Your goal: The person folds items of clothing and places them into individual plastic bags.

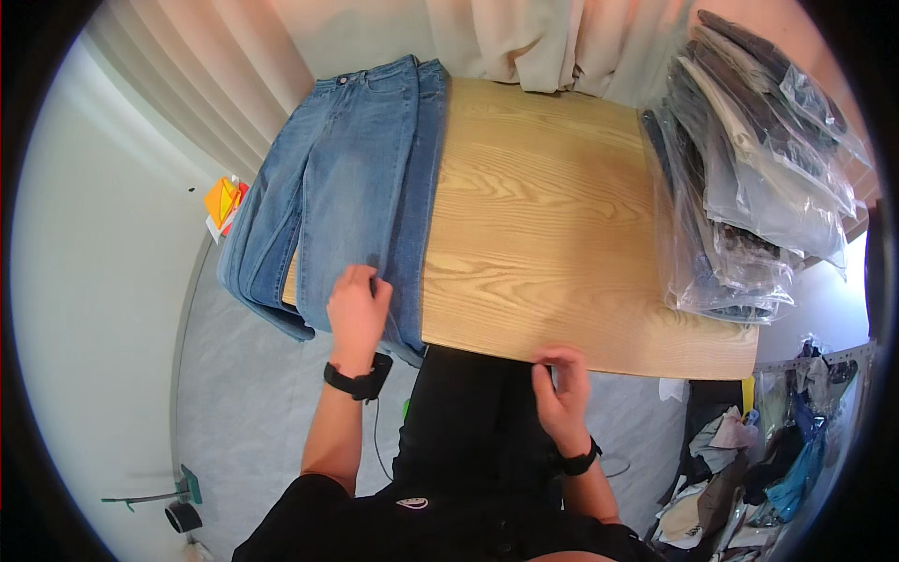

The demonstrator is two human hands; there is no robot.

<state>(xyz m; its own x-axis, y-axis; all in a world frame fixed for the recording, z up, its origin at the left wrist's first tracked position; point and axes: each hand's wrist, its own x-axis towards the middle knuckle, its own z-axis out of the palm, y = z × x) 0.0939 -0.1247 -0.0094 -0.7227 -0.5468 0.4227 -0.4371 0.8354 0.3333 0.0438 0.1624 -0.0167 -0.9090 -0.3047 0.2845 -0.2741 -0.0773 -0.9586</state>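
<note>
Blue denim jeans (351, 175) lie laid out on the left part of a wooden table (541, 211), waistbands at the far edge and legs hanging over the near and left edges. More denim of a darker blue shows under the top pair. My left hand (358, 309) is over the lower leg of the top pair, fingers curled; whether it pinches the cloth is not clear. At the table's near edge my right hand (562, 386) has its fingers loosely bent, with a gap between thumb and fingers and nothing in it.
A tall stack of garments in clear plastic bags (744, 161) stands on the table's right side. Curtains (513, 42) hang behind it. More bagged clothes (786, 449) lie low at the right. An orange and red item (226, 204) is by the left wall. A cable (379, 442) runs near my left wrist.
</note>
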